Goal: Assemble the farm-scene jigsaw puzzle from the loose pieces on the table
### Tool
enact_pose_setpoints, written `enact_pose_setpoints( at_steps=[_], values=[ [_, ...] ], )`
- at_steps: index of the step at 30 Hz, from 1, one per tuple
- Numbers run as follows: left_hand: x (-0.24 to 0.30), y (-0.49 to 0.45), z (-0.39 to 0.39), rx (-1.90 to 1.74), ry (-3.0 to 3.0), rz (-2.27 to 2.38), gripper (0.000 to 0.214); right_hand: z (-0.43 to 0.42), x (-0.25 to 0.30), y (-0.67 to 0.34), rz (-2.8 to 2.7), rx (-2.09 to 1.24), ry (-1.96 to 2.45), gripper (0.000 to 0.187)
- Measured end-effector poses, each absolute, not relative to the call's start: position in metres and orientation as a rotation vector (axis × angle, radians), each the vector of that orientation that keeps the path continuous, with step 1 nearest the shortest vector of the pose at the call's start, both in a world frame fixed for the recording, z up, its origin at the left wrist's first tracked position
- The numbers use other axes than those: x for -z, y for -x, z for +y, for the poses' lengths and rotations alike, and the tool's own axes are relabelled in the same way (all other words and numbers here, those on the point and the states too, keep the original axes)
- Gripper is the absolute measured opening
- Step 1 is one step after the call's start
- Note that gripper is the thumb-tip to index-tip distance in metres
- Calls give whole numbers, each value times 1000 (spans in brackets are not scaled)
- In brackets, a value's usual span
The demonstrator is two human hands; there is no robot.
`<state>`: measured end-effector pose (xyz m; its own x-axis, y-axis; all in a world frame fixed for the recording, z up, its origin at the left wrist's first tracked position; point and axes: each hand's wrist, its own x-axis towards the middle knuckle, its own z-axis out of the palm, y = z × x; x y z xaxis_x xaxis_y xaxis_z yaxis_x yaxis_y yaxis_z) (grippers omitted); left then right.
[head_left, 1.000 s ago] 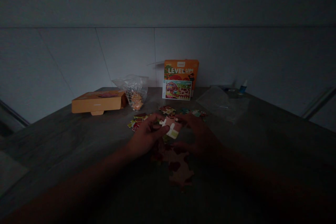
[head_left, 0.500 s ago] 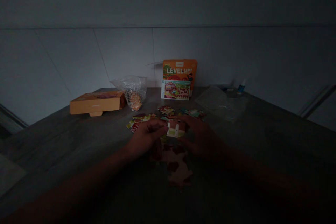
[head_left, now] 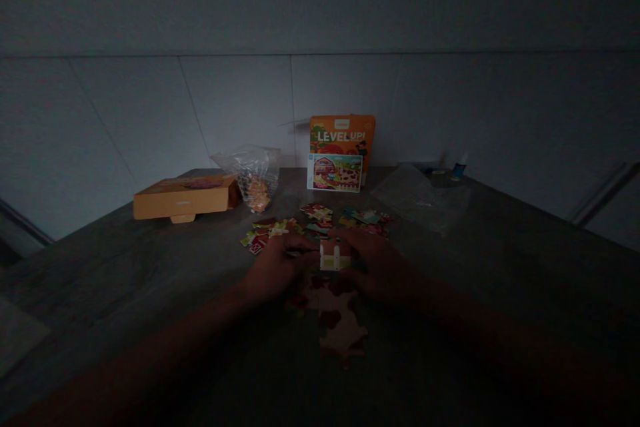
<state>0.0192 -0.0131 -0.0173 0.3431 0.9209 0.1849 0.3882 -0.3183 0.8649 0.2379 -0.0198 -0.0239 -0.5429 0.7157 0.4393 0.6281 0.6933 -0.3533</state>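
One white-fence jigsaw piece (head_left: 330, 257) is well in from the far edge of the worktop (head_left: 505, 273), gripped by the right hand (head_left: 383, 263); whether the left hand (head_left: 275, 270) beside it grips, I cannot tell; light rim holds should keep its picture uncovered.

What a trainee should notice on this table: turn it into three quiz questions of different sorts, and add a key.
1. True or false: the picture card stands behind the upright orange box.
2. As seen in this view, where is the clear bag with orange contents? A: right of the card. B: left of the card. C: directly behind the card.
3. What pattern shows on the puzzle piece between the left hand and the right hand?

Key: 1: False; it stands in front of the box. 2: B. 3: White, fence-like posts.
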Motion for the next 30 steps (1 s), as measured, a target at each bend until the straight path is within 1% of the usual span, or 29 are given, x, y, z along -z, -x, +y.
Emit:
enact_pose_setpoints(
  at_steps=[6,9,10,11,13,14,16,18,21,24,30],
  values=[
    [20,-18,-11,-933,-1818,1166,10,-21,24,-236,-2349,-190,1039,61],
    [20,-17,-10,-918,-1645,1215,14,-13,14,-247,-2384,-129,1063,62],
    [20,-16,-9,-913,-1573,1246,15,-8,9,-253,-2367,-80,1098,59],
    [19,-15,-8,-915,-1510,1279,17,-2,4,-261,-2320,-18,1151,52],
    [18,-14,-6,-958,-1429,1330,17,10,-6,-279,-2171,117,1311,31],
    [17,-13,-5,-996,-1402,1345,16,16,-9,-287,-2107,160,1416,24],
    [18,-11,-2,-1084,-1354,1356,16,24,-13,-300,-2027,223,1609,18],
    [19,-8,0,-1166,-1330,1361,15,29,-12,-307,-2008,227,1730,16],
    [21,-5,3,-1238,-1308,1373,15,30,-4,-304,-2048,175,1767,18],
    [20,-4,3,-1243,-1271,1376,16,31,3,-298,-2105,117,1757,21],
    [18,-5,3,-1228,-1204,1405,11,31,9,-295,-2195,17,1732,30]
  ],
)
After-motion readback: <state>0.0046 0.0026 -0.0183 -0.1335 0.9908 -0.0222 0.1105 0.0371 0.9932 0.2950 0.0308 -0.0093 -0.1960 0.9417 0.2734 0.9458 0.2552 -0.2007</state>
